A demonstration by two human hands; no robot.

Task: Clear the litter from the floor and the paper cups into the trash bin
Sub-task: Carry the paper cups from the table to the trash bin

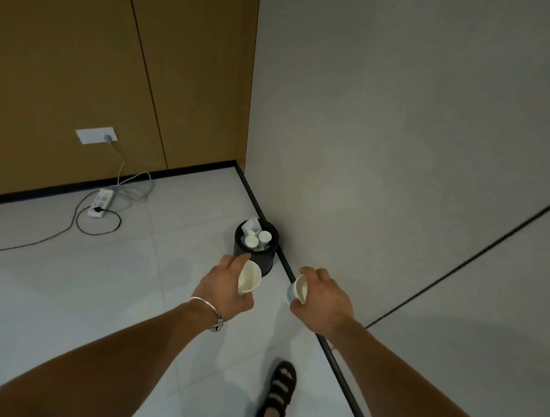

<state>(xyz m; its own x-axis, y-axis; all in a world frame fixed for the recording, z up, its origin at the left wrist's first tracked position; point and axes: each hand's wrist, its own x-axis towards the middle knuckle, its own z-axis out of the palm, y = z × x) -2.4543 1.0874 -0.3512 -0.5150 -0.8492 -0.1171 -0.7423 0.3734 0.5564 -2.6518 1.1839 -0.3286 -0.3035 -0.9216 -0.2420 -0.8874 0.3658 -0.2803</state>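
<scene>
Hands: left hand [222, 285] grips left cup [249, 277] | right hand [324, 295] grips right cup [297, 291] | trash bin [263, 260] beside baseboard [257, 202]

We hold both arms stretched forward. Our left hand [224, 283] grips one paper cup [249, 277]; our right hand [324, 295] grips a second cup [297, 291].

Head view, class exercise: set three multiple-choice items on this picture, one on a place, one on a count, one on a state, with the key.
1. Where does the trash bin stand? A at the foot of the grey wall; B in mid-room, clear of walls; C on a table.
2. How many paper cups does the person hold? A one; B two; C four.
3. The bin is: A lidded; B empty; C open, with discarded cups inside.
Key: 1 A, it stands beside the skirting; 2 B, one in the left hand, one in the right hand; 3 C, discarded cups show in its open mouth.
</scene>
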